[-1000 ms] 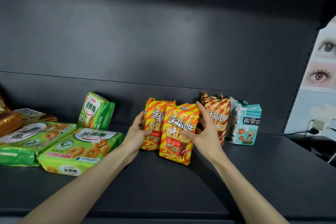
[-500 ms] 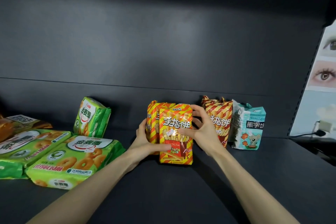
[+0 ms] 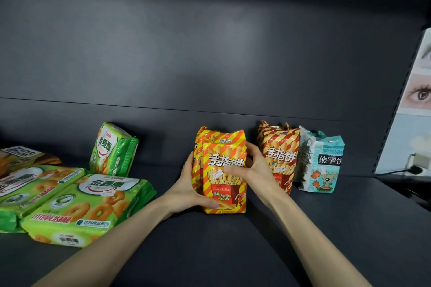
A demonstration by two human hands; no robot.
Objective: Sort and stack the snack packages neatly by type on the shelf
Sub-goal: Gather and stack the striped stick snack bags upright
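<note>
At twelve o'clock on the shelf (image 3: 233, 251), left hand (image 3: 186, 190) and right hand (image 3: 255, 170) grip the orange packs (image 3: 224, 184), newly squared: type grouped.

Orange-yellow diagonal stripes: front pack (image 3: 224, 170); dark red, cream stripes: next pack (image 3: 278, 154); teal, white: end pack (image 3: 324, 163); green, golden rings: left packs (image 3: 88, 207); charcoal: shelf (image 3: 233, 251).

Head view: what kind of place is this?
Probably a shop: dark display shelf, branded snack goods such as orange striped packs and green ring-biscuit packs, eye poster alongside.
</note>
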